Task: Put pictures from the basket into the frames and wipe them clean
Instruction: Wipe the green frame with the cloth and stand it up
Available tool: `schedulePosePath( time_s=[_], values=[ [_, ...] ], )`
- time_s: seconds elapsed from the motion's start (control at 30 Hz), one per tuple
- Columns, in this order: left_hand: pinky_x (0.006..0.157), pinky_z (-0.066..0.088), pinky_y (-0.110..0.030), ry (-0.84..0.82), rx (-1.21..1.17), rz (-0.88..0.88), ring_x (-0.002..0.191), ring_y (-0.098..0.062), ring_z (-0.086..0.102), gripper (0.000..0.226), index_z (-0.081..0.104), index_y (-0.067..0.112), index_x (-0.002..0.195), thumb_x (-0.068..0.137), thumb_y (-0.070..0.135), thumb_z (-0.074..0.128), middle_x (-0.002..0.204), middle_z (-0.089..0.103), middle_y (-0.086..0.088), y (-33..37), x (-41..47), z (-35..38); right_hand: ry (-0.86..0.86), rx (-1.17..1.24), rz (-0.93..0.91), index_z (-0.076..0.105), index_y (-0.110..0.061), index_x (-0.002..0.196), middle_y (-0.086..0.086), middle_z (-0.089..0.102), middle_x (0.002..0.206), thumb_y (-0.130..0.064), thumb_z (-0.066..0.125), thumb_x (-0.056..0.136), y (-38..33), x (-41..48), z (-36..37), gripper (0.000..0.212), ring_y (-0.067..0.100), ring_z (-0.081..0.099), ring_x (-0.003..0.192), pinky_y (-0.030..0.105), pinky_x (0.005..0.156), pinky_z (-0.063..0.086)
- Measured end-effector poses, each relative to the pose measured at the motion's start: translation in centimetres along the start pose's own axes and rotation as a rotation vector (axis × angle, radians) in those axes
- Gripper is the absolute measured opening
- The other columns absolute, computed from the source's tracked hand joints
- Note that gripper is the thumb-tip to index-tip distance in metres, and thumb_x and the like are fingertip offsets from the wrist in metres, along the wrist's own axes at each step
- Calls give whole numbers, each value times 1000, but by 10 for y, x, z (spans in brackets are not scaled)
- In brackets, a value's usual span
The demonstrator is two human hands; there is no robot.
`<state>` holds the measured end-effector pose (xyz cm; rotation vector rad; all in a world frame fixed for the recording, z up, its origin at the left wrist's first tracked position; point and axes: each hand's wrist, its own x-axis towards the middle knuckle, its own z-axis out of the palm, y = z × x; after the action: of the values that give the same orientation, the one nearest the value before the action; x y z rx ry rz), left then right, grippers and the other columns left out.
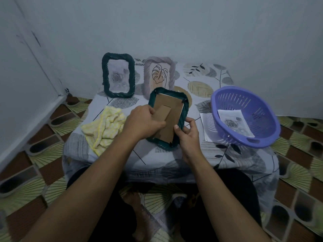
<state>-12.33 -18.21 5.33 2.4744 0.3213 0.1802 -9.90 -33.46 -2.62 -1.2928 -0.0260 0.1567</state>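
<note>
A dark green rope frame (183, 117) is held face down over the middle of the table, its brown cardboard back (172, 109) towards me. My left hand (141, 122) grips the cardboard stand flap on that back. My right hand (187, 132) pinches the frame's right lower edge, thumb on the cardboard. The purple basket (244, 137) stands at the right with a rose picture (236, 124) inside. A yellow checked cloth (104, 127) lies crumpled at the left.
Two filled frames stand at the back: a dark green frame (118, 75) with a rose picture and a grey frame (159, 75) with a leaf drawing. A white sheet (206, 126) lies beside and partly under the basket. The table has a leaf-patterned cover (201, 75); walls are behind and left.
</note>
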Motion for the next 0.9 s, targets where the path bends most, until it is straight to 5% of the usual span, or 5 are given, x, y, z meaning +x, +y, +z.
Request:
schedulePosePath(
  time_s=[0.17, 0.37, 0.6, 0.73, 0.9],
  values=[
    [82, 58, -40, -24, -111, -25, 94, -20, 65, 39, 66, 18, 102, 72, 40, 79, 94, 65, 3, 3, 4, -11, -74, 56, 55, 51, -22, 118, 3, 74, 99, -8, 55, 99, -11, 1, -6, 24, 18, 68, 87, 32, 68, 56],
    [48, 46, -21, -137, -465, -112, 60, -7, 60, 28, 71, 12, 97, 76, 28, 82, 79, 67, 0, 4, -2, -15, -110, 343, 272, 56, -3, 133, 21, 62, 125, -48, 41, 100, -17, 3, -17, 58, 35, 59, 111, 51, 105, 42],
    [44, 22, -21, -327, -689, -89, 49, -14, 30, 19, 71, -4, 94, 85, 13, 72, 65, 53, -9, 9, -9, -13, -222, 223, 406, 64, -7, 106, 11, 68, 97, -36, 66, 74, -31, 3, -3, 43, 28, 68, 77, 38, 75, 58],
    [52, 23, -26, -385, -677, -53, 51, -10, 33, 18, 69, 2, 105, 91, 12, 66, 49, 57, 12, 3, -10, -16, -210, 128, 415, 57, -10, 89, 3, 65, 76, -13, 39, 103, -31, 10, -4, 24, 9, 64, 51, 21, 50, 52],
    [52, 33, -23, -421, -632, 62, 61, -12, 43, 12, 74, 22, 97, 90, 13, 69, 72, 51, -6, -13, -7, -20, -186, 79, 402, 60, -11, 118, 1, 57, 77, -23, 36, 106, -29, 21, -4, 29, 9, 48, 51, 19, 45, 39]
  ],
)
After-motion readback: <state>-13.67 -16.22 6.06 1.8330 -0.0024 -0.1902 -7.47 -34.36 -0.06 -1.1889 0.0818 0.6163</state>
